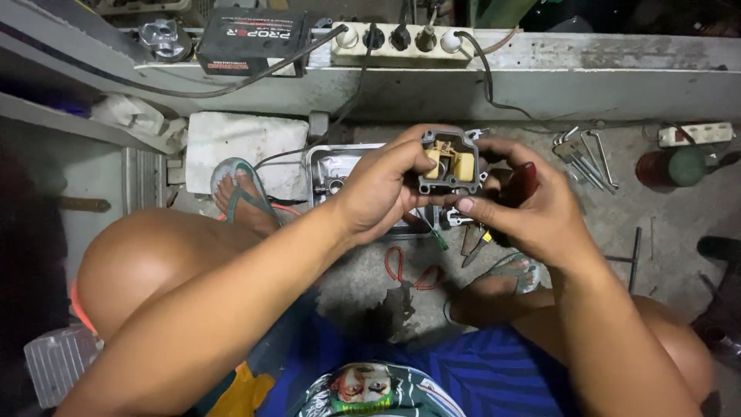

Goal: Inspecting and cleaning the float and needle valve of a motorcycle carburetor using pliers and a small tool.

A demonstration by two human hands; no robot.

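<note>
above the metal tray, a carburetor body held float-side up

over the metal tray (328, 166) on the concrete floor (664, 224), the person holds a grey carburetor body (449, 164), yellow float (454, 164) showing. the left hand (380, 193) pinches its near edge, fingers closed. the right hand (525, 208) curls under its right side, also gripping a dark red handle (523, 184). judged best: brace the casting steady, press the float lightly.

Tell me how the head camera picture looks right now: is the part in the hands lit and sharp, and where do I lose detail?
Head view: the grey metal part held by the left hand and right hand is evenly lit and fairly sharp; the metal tray behind it shows glare; the left edge and top right corner sink into dark shadow; wide-angle lens bends the ledge and stretches the forearms.
</note>
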